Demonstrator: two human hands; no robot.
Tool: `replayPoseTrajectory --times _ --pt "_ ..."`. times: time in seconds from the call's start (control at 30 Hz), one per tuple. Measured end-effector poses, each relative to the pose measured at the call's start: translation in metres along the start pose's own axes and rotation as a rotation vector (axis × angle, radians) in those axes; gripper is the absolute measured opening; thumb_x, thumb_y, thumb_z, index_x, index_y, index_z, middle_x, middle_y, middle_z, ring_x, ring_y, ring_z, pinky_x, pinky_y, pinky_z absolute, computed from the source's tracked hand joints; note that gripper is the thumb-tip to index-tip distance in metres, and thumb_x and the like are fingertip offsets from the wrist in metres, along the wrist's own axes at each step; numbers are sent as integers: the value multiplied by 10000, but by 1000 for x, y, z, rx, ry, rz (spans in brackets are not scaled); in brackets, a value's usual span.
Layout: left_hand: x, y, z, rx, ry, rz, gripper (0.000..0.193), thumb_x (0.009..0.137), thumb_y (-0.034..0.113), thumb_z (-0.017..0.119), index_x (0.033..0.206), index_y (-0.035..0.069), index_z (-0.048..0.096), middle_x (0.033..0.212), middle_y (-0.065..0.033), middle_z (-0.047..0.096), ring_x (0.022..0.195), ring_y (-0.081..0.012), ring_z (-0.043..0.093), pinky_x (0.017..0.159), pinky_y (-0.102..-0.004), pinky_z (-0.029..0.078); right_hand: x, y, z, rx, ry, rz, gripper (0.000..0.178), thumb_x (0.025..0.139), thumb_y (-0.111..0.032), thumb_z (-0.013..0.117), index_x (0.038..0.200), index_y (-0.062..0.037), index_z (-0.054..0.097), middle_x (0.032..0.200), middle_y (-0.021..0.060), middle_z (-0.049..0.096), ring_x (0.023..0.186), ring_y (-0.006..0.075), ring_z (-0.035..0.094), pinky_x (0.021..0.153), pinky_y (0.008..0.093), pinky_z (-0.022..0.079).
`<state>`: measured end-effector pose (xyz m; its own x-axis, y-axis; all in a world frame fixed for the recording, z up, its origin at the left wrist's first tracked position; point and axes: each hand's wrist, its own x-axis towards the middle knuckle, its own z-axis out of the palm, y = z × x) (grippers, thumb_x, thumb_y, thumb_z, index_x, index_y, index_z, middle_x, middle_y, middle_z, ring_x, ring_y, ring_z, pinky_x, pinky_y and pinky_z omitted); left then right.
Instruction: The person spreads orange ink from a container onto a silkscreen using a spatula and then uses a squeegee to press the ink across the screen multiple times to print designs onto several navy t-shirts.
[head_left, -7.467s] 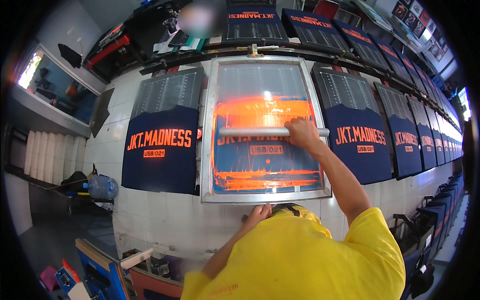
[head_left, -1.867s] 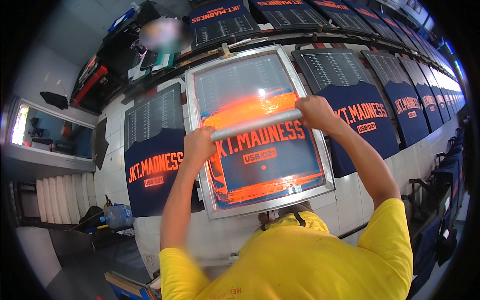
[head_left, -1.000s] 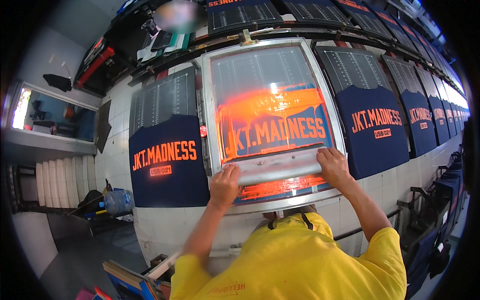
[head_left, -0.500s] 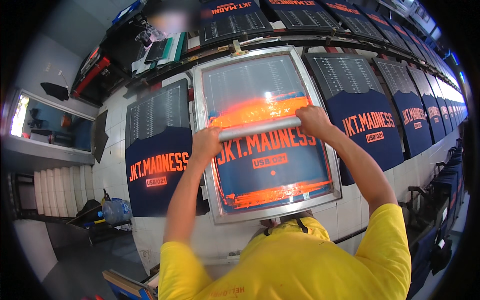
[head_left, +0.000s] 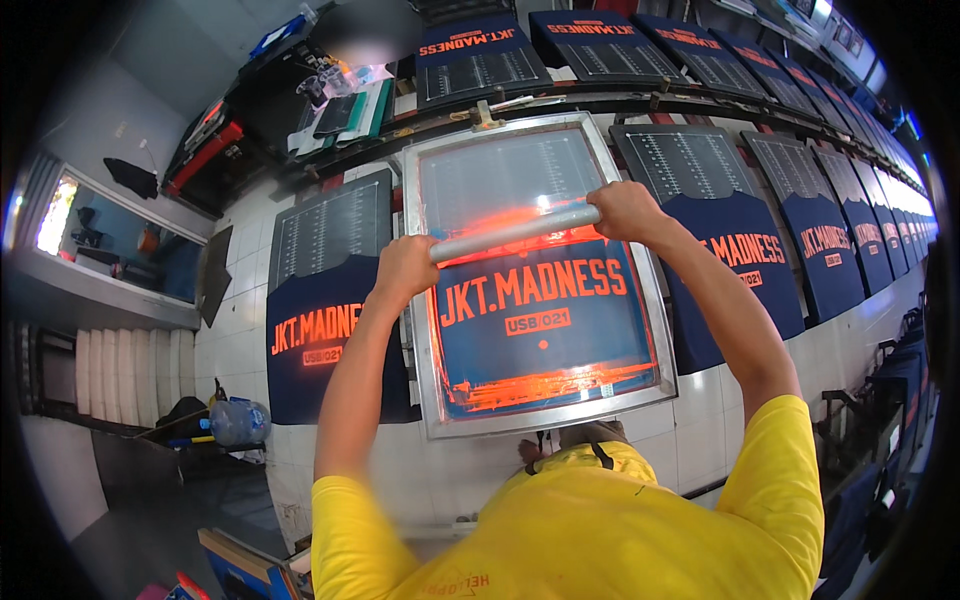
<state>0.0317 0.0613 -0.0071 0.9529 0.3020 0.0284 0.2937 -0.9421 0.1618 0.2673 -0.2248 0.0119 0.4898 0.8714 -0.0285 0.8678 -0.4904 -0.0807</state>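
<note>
Here we grip a long silver squeegee [head_left: 515,232] with both hands, one at each end, and it lies crosswise on the upper half of a screen-printing frame [head_left: 650,300]. Our left hand [head_left: 405,268] has its fingers clenched around the left end of the bar, and our right hand [head_left: 625,208] has its fingers wrapped tight around the right end. The bar tilts a little, its right end farther from us than its left.

The frame is a metal-edged rectangle lying flat on a long white tiled table [head_left: 240,300]. Through its mesh we see a navy shirt with orange block lettering. A band of orange ink [head_left: 500,222] sits just under the squeegee, and another streak of orange ink runs along the near edge of the mesh.

Just to the left of the frame lies a printed navy T-shirt [head_left: 320,350] on its platen, with the same orange lettering on its chest. To the right, another printed navy T-shirt [head_left: 745,260] lies beside the frame, and a row of further navy shirts [head_left: 860,240] runs away along the table. More shirts lie across the far side.

We wear a yellow shirt [head_left: 600,530], which fills the lower edge of the view. A clear water bottle [head_left: 238,422] rests low at the left, well apart from the frame.
</note>
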Motion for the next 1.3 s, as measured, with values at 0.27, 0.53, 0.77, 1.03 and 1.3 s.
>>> replayPoseTrajectory --times 0.27,0.53,0.77,1.03,1.3 --pt "-18 25 -37 22 151 -1 216 700 36 633 877 112 730 897 -122 712 842 -361 675 750 -467 546 -27 -7 -38 -27 163 3 150 732 -94 626 866 -60 684 836 146 697 828 343 678 731 453 543" --pt "-107 51 -41 10 302 86 312 690 39 710 998 91 699 984 -79 710 882 -306 681 759 -427 558 -118 -37 -35 23 414 -138 193 635 -54 732 791 -59 619 796 101 648 797 313 651 701 447 530" --pt "-210 82 22 -67 237 86 350 653 5 682 996 72 674 1078 -65 694 972 -261 683 784 -381 563 -220 -78 47 67 378 -104 256 558 -39 722 783 -59 599 871 90 630 834 277 640 720 406 534" --pt "-257 95 91 -104 229 63 375 659 -23 639 1031 32 634 1141 -87 649 1080 -289 639 868 -383 541 -261 -96 106 70 397 -99 359 599 -63 718 938 -20 611 1052 109 657 996 281 624 827 388 529" --pt "-275 105 96 -28 135 80 625 634 -61 663 1241 -26 520 1319 -143 495 1300 -385 448 1099 -501 359 -281 -107 106 124 227 -44 744 650 -438 795 1192 2 538 1225 166 554 1174 335 513 929 454 442"
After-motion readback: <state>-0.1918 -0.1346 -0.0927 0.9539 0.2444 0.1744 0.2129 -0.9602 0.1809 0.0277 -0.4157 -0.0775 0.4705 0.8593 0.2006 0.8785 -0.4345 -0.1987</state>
